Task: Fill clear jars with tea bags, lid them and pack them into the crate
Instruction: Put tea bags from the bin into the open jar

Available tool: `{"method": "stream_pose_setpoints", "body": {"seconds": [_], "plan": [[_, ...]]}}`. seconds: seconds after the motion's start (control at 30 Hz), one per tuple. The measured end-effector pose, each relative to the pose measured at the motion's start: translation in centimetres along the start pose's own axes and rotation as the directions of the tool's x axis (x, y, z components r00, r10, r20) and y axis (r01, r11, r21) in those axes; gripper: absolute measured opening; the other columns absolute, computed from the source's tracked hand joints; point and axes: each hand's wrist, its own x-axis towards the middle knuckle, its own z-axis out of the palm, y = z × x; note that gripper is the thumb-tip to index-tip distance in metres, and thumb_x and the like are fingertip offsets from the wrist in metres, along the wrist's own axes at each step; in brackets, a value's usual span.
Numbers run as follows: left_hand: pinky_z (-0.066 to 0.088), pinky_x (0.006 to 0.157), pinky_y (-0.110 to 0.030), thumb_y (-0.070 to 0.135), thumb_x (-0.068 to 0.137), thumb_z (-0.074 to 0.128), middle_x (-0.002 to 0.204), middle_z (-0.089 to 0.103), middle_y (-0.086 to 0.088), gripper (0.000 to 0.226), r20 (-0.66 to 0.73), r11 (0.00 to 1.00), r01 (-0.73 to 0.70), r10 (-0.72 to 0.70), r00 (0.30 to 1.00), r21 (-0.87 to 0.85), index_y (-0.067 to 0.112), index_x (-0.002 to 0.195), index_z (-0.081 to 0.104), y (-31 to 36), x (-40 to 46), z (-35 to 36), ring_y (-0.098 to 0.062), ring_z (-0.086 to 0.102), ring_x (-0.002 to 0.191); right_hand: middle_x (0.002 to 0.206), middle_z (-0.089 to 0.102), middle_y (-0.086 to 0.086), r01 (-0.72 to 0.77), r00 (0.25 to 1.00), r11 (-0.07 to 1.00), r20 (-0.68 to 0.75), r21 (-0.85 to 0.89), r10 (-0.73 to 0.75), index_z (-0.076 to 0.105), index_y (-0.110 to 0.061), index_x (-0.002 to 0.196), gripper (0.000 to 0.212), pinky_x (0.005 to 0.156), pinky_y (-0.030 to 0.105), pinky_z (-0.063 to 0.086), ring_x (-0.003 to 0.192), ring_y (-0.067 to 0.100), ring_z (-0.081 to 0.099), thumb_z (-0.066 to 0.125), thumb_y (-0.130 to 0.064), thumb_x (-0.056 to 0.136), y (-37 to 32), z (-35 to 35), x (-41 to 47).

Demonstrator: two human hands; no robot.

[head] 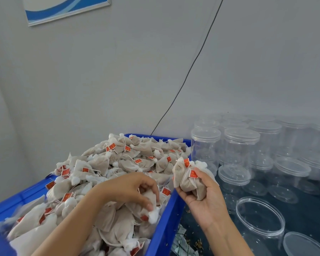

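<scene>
A blue crate (166, 217) at the left is heaped with beige tea bags (103, 163) bearing red tags. My left hand (133, 189) reaches into the heap near the crate's right wall and pinches one tea bag (146, 202) by its body. My right hand (205, 196) is held palm up just right of the crate and grips a bunch of tea bags (188, 176). An open clear jar (260, 218) stands at the lower right, below my right hand, with its loose lid (303, 244) beside it.
Many lidded clear jars (240, 145) stand in rows on the dark table (303, 206) at the right, some stacked. A black cable (188, 74) runs down the grey wall behind the crate. Crumbs and a paper scrap (183, 242) lie beside the crate.
</scene>
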Motion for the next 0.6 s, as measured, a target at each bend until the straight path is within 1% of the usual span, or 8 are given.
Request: {"method": "stream_pose_setpoints", "body": {"seconds": [0.07, 0.13, 0.2, 0.27, 0.37, 0.47, 0.53, 0.6], "plan": [[0.048, 0.069, -0.027, 0.035, 0.076, 0.079, 0.08, 0.06, -0.006, 0.017, -0.157, 0.998, -0.015, 0.005, 0.988, -0.063, 0.036, 0.09, 0.07, -0.4, 0.1, -0.2, -0.021, 0.053, 0.07, 0.099, 0.073, 0.016, -0.004, 1.0, 1.0, 0.001, 0.0, 0.004, 0.068, -0.008, 0.098, 0.026, 0.084, 0.051, 0.053, 0.101, 0.033, 0.066, 0.067, -0.005, 0.072, -0.3, 0.2, -0.1], [0.042, 0.062, -0.017, 0.032, 0.079, 0.076, 0.066, 0.055, 0.008, 0.012, -0.29, 0.988, -0.052, 0.007, 0.957, -0.146, 0.029, 0.089, 0.07, -0.4, 0.5, -0.1, -0.006, 0.049, 0.06, 0.104, 0.072, 0.018, -0.01, 1.0, 1.0, 0.006, 0.021, 0.01, 0.067, -0.006, 0.104, 0.03, 0.089, 0.052, 0.052, 0.104, 0.035, 0.065, 0.066, -0.005, 0.074, -0.7, 0.4, -0.4], [0.045, 0.06, -0.011, 0.026, 0.084, 0.072, 0.07, 0.066, 0.011, 0.008, -0.371, 0.962, -0.076, -0.028, 0.928, -0.262, 0.021, 0.09, 0.069, 0.1, 1.0, 0.3, 0.002, 0.058, 0.06, 0.108, 0.07, 0.02, -0.004, 1.0, 0.999, 0.018, 0.033, 0.003, 0.065, -0.005, 0.108, 0.034, 0.092, 0.053, 0.049, 0.105, 0.037, 0.064, 0.066, -0.005, 0.074, -1.5, 0.7, -0.8], [0.05, 0.06, -0.012, 0.023, 0.089, 0.066, 0.078, 0.073, 0.008, 0.007, -0.421, 0.931, -0.093, -0.07, 0.904, -0.353, 0.017, 0.092, 0.068, 1.0, 1.8, 0.8, 0.0, 0.065, 0.065, 0.106, 0.071, 0.021, 0.014, 0.999, 1.0, 0.043, 0.025, -0.015, 0.065, -0.005, 0.107, 0.033, 0.089, 0.053, 0.052, 0.1, 0.037, 0.067, 0.067, -0.006, 0.075, -2.6, 0.9, -1.4], [0.05, 0.056, -0.016, 0.032, 0.09, 0.065, 0.069, 0.07, 0.003, 0.021, -0.467, 0.936, -0.034, -0.143, 0.873, -0.349, 0.013, 0.082, 0.066, 3.0, 3.4, 1.7, -0.006, 0.063, 0.059, 0.103, 0.071, 0.021, 0.04, 0.995, 0.999, 0.086, 0.004, -0.041, 0.065, -0.004, 0.102, 0.028, 0.088, 0.056, 0.051, 0.093, 0.037, 0.07, 0.068, -0.005, 0.074, -4.9, 0.7, -2.1], [0.035, 0.044, -0.011, 0.04, 0.086, 0.068, 0.051, 0.054, 0.009, 0.037, -0.441, 0.948, 0.007, -0.154, 0.884, -0.318, 0.011, 0.064, 0.059, 5.8, 5.7, 3.1, -0.001, 0.046, 0.042, 0.097, 0.072, 0.02, 0.094, 0.992, 0.994, 0.088, -0.05, -0.09, 0.07, -0.003, 0.088, 0.021, 0.086, 0.058, 0.051, 0.091, 0.035, 0.071, 0.069, -0.005, 0.068, -7.9, 0.0, -3.1], [0.033, 0.047, -0.01, 0.04, 0.084, 0.07, 0.055, 0.052, 0.003, 0.043, -0.424, 0.944, -0.018, -0.131, 0.896, -0.331, 0.001, 0.069, 0.065, 7.9, 7.3, 4.5, -0.002, 0.043, 0.045, 0.096, 0.072, 0.02, 0.132, 0.989, 0.987, 0.078, -0.09, -0.125, 0.076, -0.004, 0.076, 0.012, 0.086, 0.056, 0.052, 0.093, 0.033, 0.07, 0.069, -0.006, 0.066, -9.9, -1.2, -4.0], [0.035, 0.055, -0.017, 0.039, 0.082, 0.073, 0.064, 0.053, -0.003, 0.043, -0.404, 0.937, -0.061, -0.089, 0.91, -0.343, -0.003, 0.077, 0.067, 9.8, 8.6, 6.0, -0.008, 0.045, 0.056, 0.094, 0.073, 0.019, 0.15, 0.988, 0.98, 0.046, -0.13, -0.146, 0.076, -0.005, 0.08, 0.015, 0.086, 0.055, 0.052, 0.094, 0.032, 0.07, 0.067, -0.006, 0.068, -11.7, -2.7, -4.8]]}}
